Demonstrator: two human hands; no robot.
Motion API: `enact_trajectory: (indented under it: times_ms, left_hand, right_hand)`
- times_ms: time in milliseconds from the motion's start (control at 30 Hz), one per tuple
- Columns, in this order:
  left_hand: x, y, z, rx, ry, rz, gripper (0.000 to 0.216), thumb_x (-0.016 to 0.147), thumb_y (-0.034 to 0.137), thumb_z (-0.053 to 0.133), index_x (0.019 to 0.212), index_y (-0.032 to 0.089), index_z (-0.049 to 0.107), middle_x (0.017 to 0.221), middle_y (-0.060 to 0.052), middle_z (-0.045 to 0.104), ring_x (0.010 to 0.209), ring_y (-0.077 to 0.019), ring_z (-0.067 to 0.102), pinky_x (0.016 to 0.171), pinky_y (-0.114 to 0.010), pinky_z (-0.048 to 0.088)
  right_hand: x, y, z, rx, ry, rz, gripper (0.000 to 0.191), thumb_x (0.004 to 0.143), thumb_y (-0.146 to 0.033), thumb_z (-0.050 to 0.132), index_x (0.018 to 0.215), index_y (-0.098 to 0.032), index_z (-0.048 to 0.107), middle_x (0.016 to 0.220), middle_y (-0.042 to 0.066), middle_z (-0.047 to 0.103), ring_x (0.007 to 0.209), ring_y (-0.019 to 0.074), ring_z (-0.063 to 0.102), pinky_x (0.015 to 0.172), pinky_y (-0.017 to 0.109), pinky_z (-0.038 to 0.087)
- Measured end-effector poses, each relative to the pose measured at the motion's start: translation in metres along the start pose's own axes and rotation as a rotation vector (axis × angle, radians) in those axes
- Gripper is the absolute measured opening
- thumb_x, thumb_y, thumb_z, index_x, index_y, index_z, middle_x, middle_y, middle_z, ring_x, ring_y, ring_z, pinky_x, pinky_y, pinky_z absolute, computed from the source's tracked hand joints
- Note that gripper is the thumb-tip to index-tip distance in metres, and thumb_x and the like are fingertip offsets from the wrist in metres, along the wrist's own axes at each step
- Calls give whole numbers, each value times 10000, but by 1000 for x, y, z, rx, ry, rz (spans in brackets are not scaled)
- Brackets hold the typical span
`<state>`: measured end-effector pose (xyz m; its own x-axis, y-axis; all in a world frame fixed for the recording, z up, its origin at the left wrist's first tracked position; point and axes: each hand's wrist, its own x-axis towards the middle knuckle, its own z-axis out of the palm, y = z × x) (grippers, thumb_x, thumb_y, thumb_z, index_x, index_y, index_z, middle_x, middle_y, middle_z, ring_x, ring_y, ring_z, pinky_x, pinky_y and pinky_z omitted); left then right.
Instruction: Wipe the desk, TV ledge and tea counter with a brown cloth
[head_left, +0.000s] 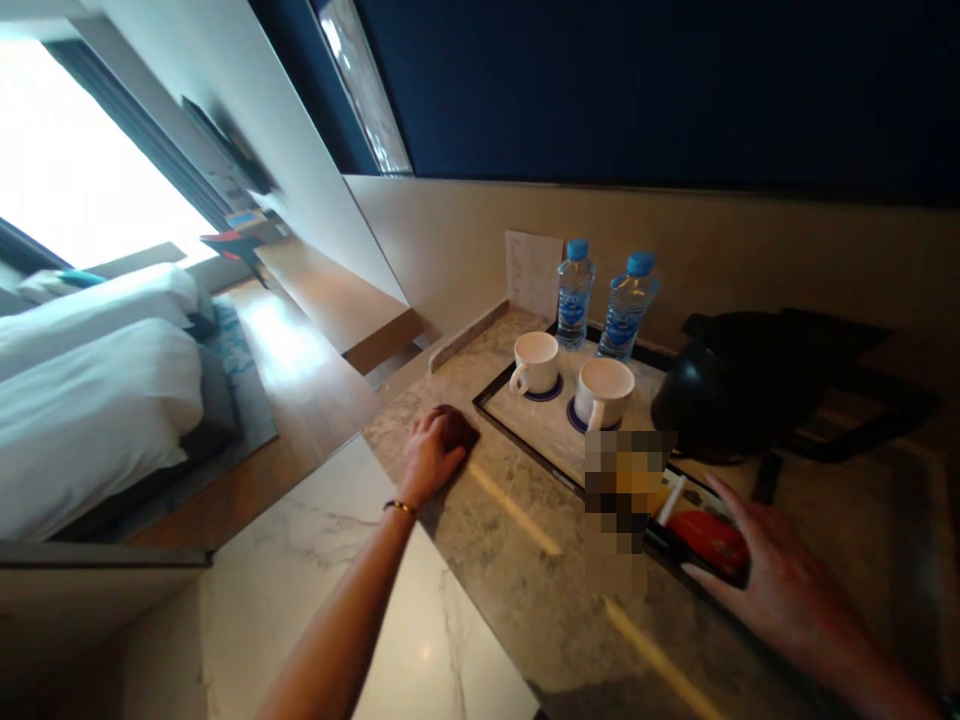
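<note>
My left hand (pixel 435 450) rests on the stone counter (pixel 510 540), its fingers curled over something dark that I cannot make out. A thin bracelet circles that wrist. My right hand (pixel 780 570) spans the right end of a small black box (pixel 671 548), thumb along the near side and a finger along the far side. Inside the box lie a red packet (pixel 709 540) and a white stick-shaped sachet (pixel 673 500). A pixelated patch hides the box's left part. Left of it, two white cups (pixel 536 362) sit on dark blue coasters on a black-rimmed tray (pixel 525 445).
Two water bottles (pixel 574 300) with blue caps stand behind the cups. A black kettle (pixel 735 385) is at the right, and a white card (pixel 534 270) leans on the wall. Lower left is a white marble surface (pixel 315 560). Beds (pixel 97 400) and a window lie beyond.
</note>
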<state>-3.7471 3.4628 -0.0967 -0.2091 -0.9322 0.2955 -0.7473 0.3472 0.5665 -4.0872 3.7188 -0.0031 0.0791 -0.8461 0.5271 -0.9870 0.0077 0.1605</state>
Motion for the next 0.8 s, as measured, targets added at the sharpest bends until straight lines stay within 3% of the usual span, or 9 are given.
enact_trajectory:
  times_ms: [100, 167, 267, 333, 367, 533, 600, 700, 800]
  left_hand:
    - [-80, 75, 24, -166, -87, 282, 628, 698, 285, 681, 1309, 226, 551, 1475, -63, 470, 1373, -288, 366, 1169, -429, 351]
    - [-130, 120, 34, -257, -219, 490, 707, 698, 399, 723, 1351, 223, 514, 1500, -74, 448, 1380, -311, 352, 1190, -466, 318]
    - [-167, 149, 37, -326, -406, 815, 682, 783, 534, 665, 1368, 229, 494, 1476, -91, 483, 1346, -308, 408, 1179, -470, 328]
    - [-160, 133, 33, -341, -432, 868, 590, 814, 496, 647, 1334, 241, 529, 1457, -89, 504, 1358, -295, 412, 1164, -440, 351]
    - [-147, 115, 30, -334, -403, 811, 562, 803, 447, 665, 1314, 243, 548, 1456, -88, 505, 1367, -290, 408, 1158, -427, 360]
    - [-41, -10, 4, -86, -85, 224, 532, 770, 255, 636, 1288, 162, 556, 1428, -92, 508, 1290, -278, 478, 1125, -393, 398]
    - [-6, -38, -5, -9, 10, 74, 502, 850, 287, 548, 1307, 80, 512, 1398, -126, 498, 1272, -324, 469, 1092, -444, 412]
    - [12, -31, -4, 29, 87, 14, 495, 920, 330, 453, 1302, 16, 478, 1357, -178, 482, 1255, -385, 445, 1046, -523, 417]
    - [-20, 27, 17, 5, 47, 122, 502, 833, 349, 589, 1263, 94, 539, 1366, -150, 503, 1219, -347, 465, 1049, -471, 432]
  right_hand:
    - [4, -3, 2, 6, 7, -9, 812, 921, -659, 404, 1556, -187, 220, 1224, 183, 571, 1034, 365, 604, 818, 529, 564]
    - [5, -3, 3, 12, -9, -17, 804, 932, -644, 412, 1558, -181, 208, 1233, 184, 567, 1069, 367, 589, 863, 539, 548]
    - [3, -1, 1, 6, -47, -32, 818, 933, -636, 444, 1555, -163, 202, 1261, 185, 549, 1122, 366, 562, 901, 526, 533]
    - [-2, 1, -3, 3, -61, -37, 817, 933, -644, 447, 1547, -156, 217, 1289, 186, 532, 1160, 363, 542, 935, 523, 520]
    - [-5, 2, -5, 1, -64, -32, 806, 938, -642, 442, 1544, -157, 224, 1309, 184, 522, 1180, 361, 532, 957, 525, 511]
    - [-20, -1, -14, 10, -76, 78, 736, 961, -586, 442, 1529, -156, 255, 1417, 187, 447, 1271, 340, 486, 1042, 518, 474]
    - [-24, -3, -15, 50, -73, 131, 737, 955, -568, 472, 1527, -156, 257, 1437, 185, 431, 1299, 330, 467, 1074, 516, 455]
    - [-32, -7, -17, 109, -36, 191, 754, 939, -546, 517, 1537, -182, 237, 1471, 168, 409, 1344, 318, 429, 1115, 529, 415]
    - [-55, -10, -20, 178, 20, 307, 757, 927, -531, 546, 1536, -194, 247, 1499, 155, 393, 1368, 309, 409, 1141, 537, 383]
